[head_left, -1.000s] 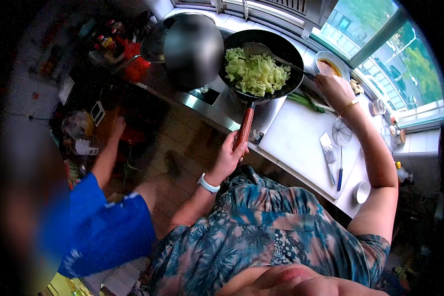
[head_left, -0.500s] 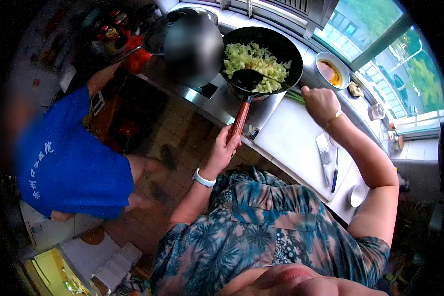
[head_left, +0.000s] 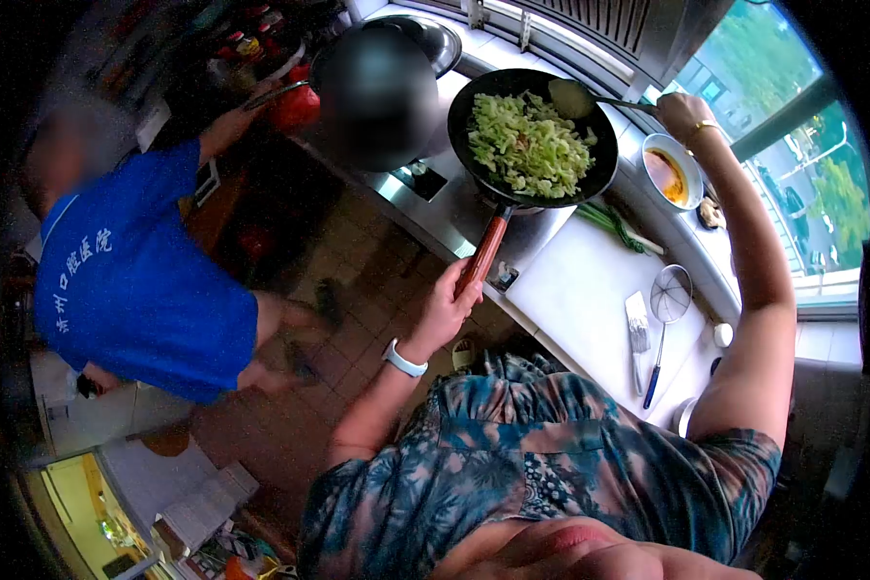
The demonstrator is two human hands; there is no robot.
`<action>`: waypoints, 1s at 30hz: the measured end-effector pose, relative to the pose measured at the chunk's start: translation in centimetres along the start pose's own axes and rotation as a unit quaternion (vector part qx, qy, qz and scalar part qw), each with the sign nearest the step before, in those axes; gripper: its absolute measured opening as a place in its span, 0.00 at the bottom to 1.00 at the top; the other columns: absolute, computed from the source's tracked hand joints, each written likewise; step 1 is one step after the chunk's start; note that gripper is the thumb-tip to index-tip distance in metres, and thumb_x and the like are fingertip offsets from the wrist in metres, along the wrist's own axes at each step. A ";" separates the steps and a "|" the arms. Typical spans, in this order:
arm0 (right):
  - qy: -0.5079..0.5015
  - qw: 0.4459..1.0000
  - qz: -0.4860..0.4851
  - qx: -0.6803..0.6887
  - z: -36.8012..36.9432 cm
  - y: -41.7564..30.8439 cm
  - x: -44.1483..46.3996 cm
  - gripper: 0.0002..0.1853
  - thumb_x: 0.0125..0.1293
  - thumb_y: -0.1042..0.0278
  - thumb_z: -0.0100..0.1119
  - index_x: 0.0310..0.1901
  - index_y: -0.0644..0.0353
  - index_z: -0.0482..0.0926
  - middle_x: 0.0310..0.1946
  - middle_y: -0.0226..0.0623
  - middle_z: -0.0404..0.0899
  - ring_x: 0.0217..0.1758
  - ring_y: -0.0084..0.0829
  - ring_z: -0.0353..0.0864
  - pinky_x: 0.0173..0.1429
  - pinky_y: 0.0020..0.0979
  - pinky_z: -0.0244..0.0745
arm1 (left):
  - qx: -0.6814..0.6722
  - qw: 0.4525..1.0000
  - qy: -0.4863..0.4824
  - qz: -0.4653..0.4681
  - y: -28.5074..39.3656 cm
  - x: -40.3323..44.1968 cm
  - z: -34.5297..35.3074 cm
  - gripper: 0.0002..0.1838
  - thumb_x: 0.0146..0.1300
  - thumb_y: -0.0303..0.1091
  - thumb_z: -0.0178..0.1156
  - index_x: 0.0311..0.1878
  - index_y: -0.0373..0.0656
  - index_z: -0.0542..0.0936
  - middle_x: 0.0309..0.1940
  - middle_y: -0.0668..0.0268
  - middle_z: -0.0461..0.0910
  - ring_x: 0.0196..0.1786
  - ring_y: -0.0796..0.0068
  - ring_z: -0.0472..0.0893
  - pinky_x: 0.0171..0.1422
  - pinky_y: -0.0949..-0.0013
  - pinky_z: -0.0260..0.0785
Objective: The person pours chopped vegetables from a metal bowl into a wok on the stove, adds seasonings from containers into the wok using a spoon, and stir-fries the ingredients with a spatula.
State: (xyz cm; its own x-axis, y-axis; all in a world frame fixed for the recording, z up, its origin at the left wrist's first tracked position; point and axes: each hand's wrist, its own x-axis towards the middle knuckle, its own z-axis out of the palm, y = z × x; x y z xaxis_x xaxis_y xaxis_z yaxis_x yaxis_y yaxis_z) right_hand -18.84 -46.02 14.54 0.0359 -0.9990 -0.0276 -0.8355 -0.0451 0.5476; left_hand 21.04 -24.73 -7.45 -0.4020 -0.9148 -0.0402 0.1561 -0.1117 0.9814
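My left hand [head_left: 441, 314] is wrapped round the end of the brown wooden handle [head_left: 483, 253] of a dark wok [head_left: 464, 155] on the stove. Chopped pale green vegetable, like cabbage [head_left: 532, 145], lies heaped in the wok. My right hand [head_left: 684, 116], beyond the wok's far right side, grips the handle of a spatula [head_left: 575, 99]. The spatula's rounded head is over the far inside edge of the wok, at the edge of the vegetable. Near my right hand, a bowl with orange-brown liquid [head_left: 669, 178] stands on the ledge by the window.
A white cutting board [head_left: 575, 275] lies right of the stove, with spring onions [head_left: 619, 224], a cleaver [head_left: 638, 329] and a skimmer [head_left: 671, 295] on or beside it. Left, a co-worker in a blue shirt [head_left: 145, 280] holds another pan's handle [head_left: 278, 94].
My right hand has moved up and away toward the window, drawing the spatula from the middle of the vegetable to the wok's far edge. My left hand stays on the handle.
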 end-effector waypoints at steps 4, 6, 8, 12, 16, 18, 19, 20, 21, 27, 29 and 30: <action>-0.009 1.000 -0.012 0.027 4.9 -1.2 5.9 0.25 0.69 0.44 0.45 0.37 0.57 0.83 0.35 0.48 0.83 0.39 0.47 0.83 0.42 0.44 0.77 | 0.001 1.000 0.000 -0.021 1.2 -0.2 0.0 0.23 0.70 0.33 0.53 0.65 0.36 0.64 0.34 0.71 0.73 0.33 0.86 0.71 0.33 0.80 0.66; 0.017 0.990 -0.091 0.107 6.4 -1.8 6.5 0.27 0.69 0.40 0.45 0.37 0.56 0.83 0.37 0.45 0.83 0.39 0.45 0.83 0.42 0.44 0.77 | 0.001 0.999 0.006 -0.032 1.7 -0.4 0.3 0.23 0.70 0.35 0.53 0.65 0.37 0.64 0.33 0.72 0.73 0.31 0.87 0.70 0.31 0.81 0.64; 0.069 0.988 -0.090 0.109 4.1 -3.5 4.2 0.27 0.69 0.40 0.44 0.35 0.57 0.83 0.34 0.42 0.83 0.36 0.45 0.83 0.39 0.42 0.77 | 0.001 0.999 0.014 -0.040 1.5 -0.2 0.1 0.24 0.70 0.37 0.53 0.65 0.37 0.64 0.31 0.72 0.72 0.29 0.87 0.69 0.29 0.82 0.63; 0.130 0.978 -0.164 0.016 0.6 -4.0 -1.7 0.18 0.70 0.50 0.48 0.33 0.56 0.78 0.21 0.39 0.79 0.26 0.40 0.82 0.31 0.37 0.77 | 0.000 1.000 0.005 -0.013 1.2 -0.3 0.0 0.24 0.70 0.37 0.53 0.65 0.38 0.63 0.31 0.72 0.72 0.28 0.88 0.68 0.29 0.82 0.62; 0.133 0.977 -0.122 -0.114 -3.3 -6.2 -9.9 0.04 0.64 0.66 0.53 0.33 0.55 0.75 0.19 0.36 0.77 0.26 0.28 0.83 0.28 0.29 0.78 | -0.003 1.000 -0.006 -0.022 1.3 -0.3 -0.3 0.24 0.70 0.38 0.53 0.65 0.39 0.63 0.30 0.73 0.72 0.26 0.89 0.67 0.27 0.82 0.61; 0.181 0.965 -0.112 -0.153 -3.6 -6.8 -13.3 0.03 0.62 0.71 0.52 0.38 0.55 0.73 0.24 0.28 0.75 0.26 0.25 0.81 0.29 0.26 0.77 | -0.012 0.999 -0.013 -0.047 1.4 -0.4 -0.3 0.24 0.71 0.39 0.53 0.65 0.39 0.63 0.30 0.73 0.73 0.25 0.89 0.67 0.26 0.81 0.61; 0.181 0.966 -0.096 -0.158 -4.2 -7.4 -14.9 0.08 0.62 0.71 0.51 0.43 0.55 0.73 0.25 0.29 0.75 0.26 0.25 0.80 0.29 0.27 0.76 | -0.020 0.999 -0.015 -0.044 1.2 -0.4 -0.4 0.24 0.71 0.39 0.53 0.65 0.39 0.62 0.30 0.73 0.73 0.25 0.89 0.67 0.26 0.82 0.61; 0.181 0.967 -0.079 -0.164 -4.5 -7.8 -16.4 0.13 0.62 0.71 0.51 0.49 0.56 0.74 0.27 0.30 0.74 0.26 0.25 0.79 0.30 0.27 0.76 | -0.027 0.999 -0.018 -0.040 1.1 -0.3 -0.4 0.24 0.70 0.39 0.53 0.65 0.39 0.62 0.30 0.72 0.73 0.25 0.89 0.67 0.26 0.82 0.61; 0.177 0.967 -0.075 -0.164 -4.5 -7.9 -17.8 0.13 0.62 0.71 0.51 0.49 0.56 0.74 0.27 0.30 0.74 0.26 0.25 0.79 0.30 0.27 0.76 | -0.024 0.999 -0.024 -0.039 1.1 -0.2 -0.6 0.24 0.70 0.39 0.53 0.64 0.40 0.62 0.31 0.72 0.74 0.25 0.89 0.68 0.26 0.82 0.61; 0.056 0.996 -0.071 0.003 -7.3 -8.2 -23.7 0.30 0.58 0.80 0.50 0.65 0.49 0.69 0.31 0.41 0.72 0.27 0.32 0.79 0.28 0.33 0.74 | -0.047 0.994 -0.062 -0.073 1.4 0.1 -1.0 0.23 0.70 0.39 0.52 0.65 0.41 0.63 0.30 0.72 0.74 0.25 0.89 0.68 0.26 0.83 0.60; 0.048 0.997 -0.060 0.010 -9.7 -8.4 -24.6 0.29 0.58 0.79 0.51 0.63 0.48 0.71 0.32 0.41 0.72 0.26 0.32 0.78 0.27 0.33 0.74 | -0.060 0.992 -0.079 -0.083 1.9 0.3 -1.1 0.24 0.70 0.38 0.52 0.65 0.42 0.62 0.30 0.72 0.73 0.24 0.89 0.67 0.26 0.84 0.60; 0.042 0.998 -0.052 0.019 -10.6 -8.6 -24.9 0.27 0.59 0.78 0.51 0.61 0.48 0.73 0.32 0.41 0.72 0.25 0.33 0.78 0.27 0.33 0.74 | -0.072 0.989 -0.091 -0.094 2.1 0.4 -1.1 0.24 0.70 0.38 0.52 0.66 0.42 0.62 0.30 0.73 0.73 0.24 0.89 0.67 0.26 0.84 0.60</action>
State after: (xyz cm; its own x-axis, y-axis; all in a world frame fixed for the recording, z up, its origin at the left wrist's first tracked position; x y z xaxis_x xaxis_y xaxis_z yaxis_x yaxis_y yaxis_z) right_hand -6.75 -20.84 19.42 0.1671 -0.9859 -0.0119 -0.8450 -0.1494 0.5135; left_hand 22.23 -25.76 -5.64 -0.5897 -0.7891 -0.1720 0.1845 -0.3389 0.9226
